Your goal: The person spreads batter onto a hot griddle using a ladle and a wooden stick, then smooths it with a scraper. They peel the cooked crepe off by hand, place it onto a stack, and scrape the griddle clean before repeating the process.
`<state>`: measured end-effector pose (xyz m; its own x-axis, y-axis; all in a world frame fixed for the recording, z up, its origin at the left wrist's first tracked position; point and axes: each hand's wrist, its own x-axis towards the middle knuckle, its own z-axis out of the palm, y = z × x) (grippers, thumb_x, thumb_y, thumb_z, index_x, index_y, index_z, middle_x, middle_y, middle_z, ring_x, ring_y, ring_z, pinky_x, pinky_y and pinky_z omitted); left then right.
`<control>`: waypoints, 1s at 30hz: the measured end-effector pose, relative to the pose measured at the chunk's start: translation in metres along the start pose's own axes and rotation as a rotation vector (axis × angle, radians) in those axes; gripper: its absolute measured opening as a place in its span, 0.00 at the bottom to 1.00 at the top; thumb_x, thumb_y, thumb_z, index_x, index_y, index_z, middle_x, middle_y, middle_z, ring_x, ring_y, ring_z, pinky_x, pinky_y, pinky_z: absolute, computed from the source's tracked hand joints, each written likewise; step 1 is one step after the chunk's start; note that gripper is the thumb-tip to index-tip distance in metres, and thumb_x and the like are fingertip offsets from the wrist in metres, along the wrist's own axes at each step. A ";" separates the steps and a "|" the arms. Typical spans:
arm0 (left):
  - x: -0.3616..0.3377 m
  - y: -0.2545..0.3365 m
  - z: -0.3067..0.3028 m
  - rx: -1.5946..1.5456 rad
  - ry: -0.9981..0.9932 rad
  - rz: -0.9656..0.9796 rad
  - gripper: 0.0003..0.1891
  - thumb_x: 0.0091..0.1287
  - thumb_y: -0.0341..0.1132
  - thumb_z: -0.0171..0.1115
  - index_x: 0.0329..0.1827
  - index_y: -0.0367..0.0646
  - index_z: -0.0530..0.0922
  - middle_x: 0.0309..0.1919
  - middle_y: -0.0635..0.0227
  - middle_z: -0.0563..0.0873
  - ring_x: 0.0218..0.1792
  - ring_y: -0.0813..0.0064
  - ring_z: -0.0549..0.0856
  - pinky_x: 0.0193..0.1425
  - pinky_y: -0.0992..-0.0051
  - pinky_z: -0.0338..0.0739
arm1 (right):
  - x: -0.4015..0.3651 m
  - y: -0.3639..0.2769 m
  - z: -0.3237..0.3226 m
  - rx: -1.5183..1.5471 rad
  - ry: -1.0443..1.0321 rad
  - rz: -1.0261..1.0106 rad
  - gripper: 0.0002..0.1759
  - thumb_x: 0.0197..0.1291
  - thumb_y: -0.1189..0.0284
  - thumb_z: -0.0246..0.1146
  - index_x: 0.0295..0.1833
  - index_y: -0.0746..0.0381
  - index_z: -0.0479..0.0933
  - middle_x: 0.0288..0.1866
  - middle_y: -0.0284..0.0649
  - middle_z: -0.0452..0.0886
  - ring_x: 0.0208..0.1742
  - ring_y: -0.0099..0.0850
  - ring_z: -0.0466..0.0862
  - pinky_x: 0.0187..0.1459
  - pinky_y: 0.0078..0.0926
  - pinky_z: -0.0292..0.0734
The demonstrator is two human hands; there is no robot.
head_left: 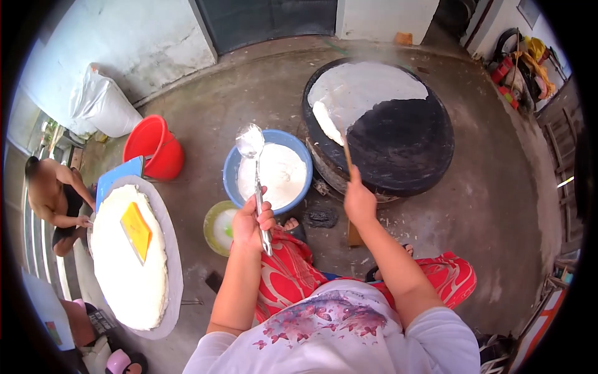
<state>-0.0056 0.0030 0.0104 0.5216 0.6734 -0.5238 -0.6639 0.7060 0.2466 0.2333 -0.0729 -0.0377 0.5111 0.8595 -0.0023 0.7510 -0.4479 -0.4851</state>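
My left hand (pixel 251 219) is closed round the handle of a metal ladle (pixel 250 144), whose batter-smeared bowl is over a blue basin (pixel 232 171) of white batter (pixel 283 174). My right hand (pixel 360 202) grips the wooden handle of a spreader (pixel 347 151). The spreader's white-coated head (pixel 326 123) rests at the left part of a round black griddle (pixel 405 146). A thin pale layer of batter (pixel 367 81) covers the griddle's far and left part, with an uneven edge; the near right part is bare black.
Left are a red bucket (pixel 163 149), a green bowl (pixel 215 215), a white sack (pixel 109 106) and a round board (pixel 169 268) bearing pale sheets (pixel 124 274) and a yellow scraper (pixel 136 230). A person (pixel 56 193) crouches far left; another person's arm (pixel 78 321) shows lower left.
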 end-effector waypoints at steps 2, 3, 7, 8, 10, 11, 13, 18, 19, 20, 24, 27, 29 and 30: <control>-0.001 0.000 0.003 -0.002 0.005 -0.015 0.14 0.70 0.35 0.39 0.54 0.40 0.66 0.25 0.65 0.70 0.17 0.81 0.65 0.16 0.84 0.60 | 0.034 -0.022 0.039 -0.142 0.031 -0.104 0.32 0.57 0.74 0.48 0.67 0.69 0.48 0.35 0.53 0.79 0.30 0.48 0.80 0.32 0.42 0.75; -0.001 0.000 0.003 -0.007 0.011 -0.018 0.14 0.70 0.35 0.39 0.54 0.40 0.65 0.25 0.65 0.71 0.17 0.81 0.64 0.16 0.84 0.60 | 0.050 -0.037 0.052 -0.210 -0.004 -0.106 0.34 0.57 0.74 0.48 0.68 0.69 0.45 0.33 0.52 0.79 0.30 0.45 0.81 0.30 0.40 0.76; -0.003 0.003 0.000 -0.043 -0.004 -0.036 0.14 0.70 0.36 0.38 0.55 0.41 0.65 0.25 0.64 0.71 0.16 0.81 0.64 0.15 0.83 0.59 | 0.061 -0.059 0.064 -0.239 -0.096 -0.018 0.37 0.56 0.74 0.48 0.69 0.68 0.40 0.33 0.50 0.79 0.31 0.42 0.82 0.30 0.37 0.77; -0.006 0.003 0.001 -0.044 -0.001 -0.042 0.14 0.70 0.36 0.38 0.55 0.41 0.65 0.25 0.64 0.71 0.16 0.81 0.64 0.15 0.83 0.59 | 0.056 -0.057 0.061 -0.188 -0.098 0.049 0.38 0.56 0.74 0.48 0.69 0.68 0.39 0.34 0.50 0.79 0.31 0.43 0.82 0.31 0.37 0.77; -0.008 0.003 0.006 -0.018 0.044 0.009 0.15 0.70 0.36 0.41 0.55 0.40 0.67 0.23 0.70 0.68 0.15 0.84 0.63 0.13 0.86 0.58 | 0.021 -0.039 0.061 -0.110 0.018 0.017 0.40 0.53 0.75 0.49 0.69 0.69 0.38 0.34 0.52 0.79 0.31 0.48 0.81 0.33 0.41 0.75; -0.007 0.004 0.003 -0.024 0.042 0.002 0.15 0.70 0.36 0.41 0.55 0.40 0.67 0.23 0.70 0.68 0.15 0.84 0.63 0.13 0.86 0.58 | -0.005 -0.042 0.045 -0.030 -0.015 0.067 0.40 0.53 0.76 0.49 0.69 0.68 0.37 0.34 0.52 0.79 0.32 0.48 0.80 0.34 0.41 0.74; -0.006 0.006 -0.003 -0.055 -0.029 -0.006 0.15 0.70 0.36 0.38 0.55 0.41 0.65 0.24 0.65 0.70 0.16 0.81 0.64 0.15 0.83 0.59 | -0.018 -0.051 0.032 0.048 -0.049 0.118 0.40 0.53 0.76 0.48 0.69 0.68 0.37 0.35 0.53 0.79 0.33 0.49 0.80 0.35 0.42 0.74; -0.005 0.007 -0.004 -0.048 -0.035 -0.015 0.15 0.70 0.36 0.38 0.55 0.41 0.65 0.24 0.65 0.71 0.17 0.81 0.64 0.15 0.83 0.59 | 0.029 -0.063 0.072 -0.107 -0.054 0.073 0.39 0.56 0.73 0.49 0.70 0.64 0.38 0.39 0.54 0.78 0.36 0.48 0.81 0.36 0.41 0.75; -0.007 0.009 -0.005 -0.066 -0.039 -0.034 0.15 0.70 0.36 0.39 0.55 0.41 0.65 0.25 0.64 0.71 0.17 0.81 0.65 0.16 0.83 0.60 | 0.031 -0.059 0.071 -0.087 -0.016 0.159 0.42 0.51 0.75 0.52 0.70 0.64 0.38 0.34 0.51 0.79 0.32 0.47 0.80 0.35 0.42 0.75; -0.009 0.011 -0.007 -0.060 -0.036 -0.038 0.15 0.70 0.36 0.39 0.55 0.41 0.65 0.25 0.64 0.71 0.17 0.81 0.65 0.16 0.83 0.60 | 0.023 -0.053 0.068 -0.060 -0.008 0.187 0.42 0.51 0.76 0.52 0.70 0.63 0.39 0.33 0.52 0.78 0.32 0.47 0.80 0.34 0.42 0.74; -0.006 0.009 -0.008 -0.037 -0.072 -0.032 0.15 0.70 0.36 0.39 0.55 0.41 0.65 0.25 0.64 0.71 0.17 0.81 0.65 0.16 0.83 0.60 | -0.036 -0.053 0.033 0.067 -0.052 0.249 0.42 0.51 0.77 0.52 0.70 0.64 0.39 0.32 0.53 0.78 0.32 0.47 0.80 0.33 0.43 0.73; -0.009 0.008 -0.008 -0.026 -0.072 -0.003 0.15 0.70 0.36 0.40 0.55 0.40 0.65 0.25 0.65 0.71 0.18 0.81 0.66 0.16 0.83 0.61 | -0.029 -0.054 0.056 0.025 -0.091 0.177 0.42 0.51 0.77 0.52 0.70 0.65 0.39 0.32 0.54 0.78 0.32 0.48 0.80 0.33 0.44 0.73; -0.008 0.008 -0.008 -0.029 -0.077 -0.016 0.15 0.70 0.36 0.40 0.55 0.40 0.65 0.25 0.65 0.71 0.18 0.81 0.66 0.16 0.83 0.61 | -0.005 -0.048 0.073 -0.084 0.011 0.091 0.42 0.50 0.77 0.52 0.69 0.67 0.39 0.32 0.53 0.78 0.31 0.48 0.80 0.34 0.43 0.73; -0.008 0.008 -0.008 -0.037 -0.081 -0.032 0.15 0.70 0.35 0.39 0.55 0.40 0.65 0.25 0.65 0.71 0.18 0.81 0.66 0.16 0.83 0.60 | 0.002 -0.045 0.068 -0.008 0.009 0.222 0.42 0.51 0.77 0.52 0.70 0.64 0.38 0.32 0.52 0.78 0.32 0.48 0.80 0.35 0.43 0.74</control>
<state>-0.0200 0.0015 0.0100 0.5833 0.6674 -0.4630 -0.6647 0.7198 0.2002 0.1721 -0.0345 -0.0759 0.6675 0.7378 -0.1007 0.6233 -0.6276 -0.4666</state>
